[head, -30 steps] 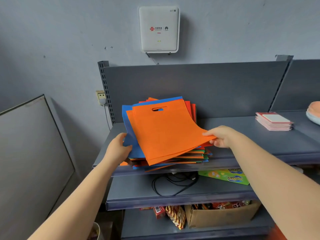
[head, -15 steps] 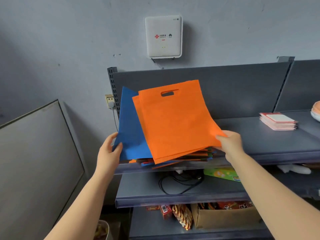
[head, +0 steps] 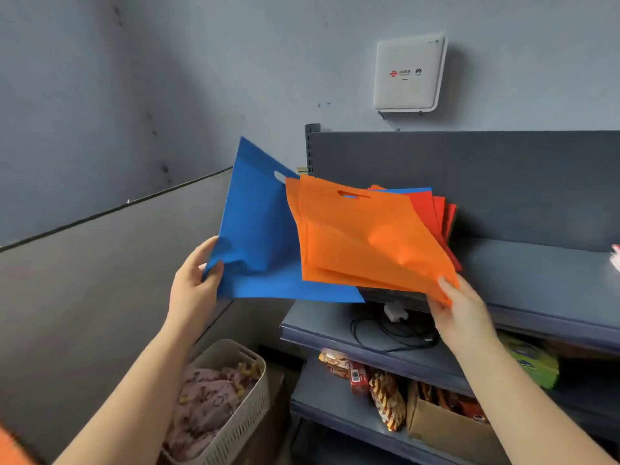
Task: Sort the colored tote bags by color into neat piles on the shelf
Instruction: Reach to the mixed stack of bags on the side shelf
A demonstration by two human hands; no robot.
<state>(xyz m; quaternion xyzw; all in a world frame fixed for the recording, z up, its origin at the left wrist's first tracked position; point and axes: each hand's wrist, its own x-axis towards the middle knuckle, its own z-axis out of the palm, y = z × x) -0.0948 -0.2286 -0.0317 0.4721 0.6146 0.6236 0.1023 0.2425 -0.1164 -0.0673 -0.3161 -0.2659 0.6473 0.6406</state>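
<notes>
My left hand (head: 194, 283) grips the lower left corner of a blue tote bag (head: 258, 236), held up in the air left of the shelf. My right hand (head: 459, 310) pinches the near corner of two or three orange tote bags (head: 362, 239), lifted off the mixed stack. Behind them, red bags (head: 436, 213) and the edge of another blue bag show in that stack, which rests on the grey top shelf (head: 536, 273). The stack's lower layers are hidden by the orange bags.
A white router box (head: 407, 73) hangs on the wall above the shelf's back panel. A lower shelf (head: 335, 327) holds a black cable and charger; snack packets and a cardboard box (head: 443, 427) sit below. A white basket (head: 228, 404) of cloth stands on the floor left.
The blue bag has come away from the orange ones and swung out to the left in my left hand. The orange bags dropped lower toward the stack. My view turned left and down.
</notes>
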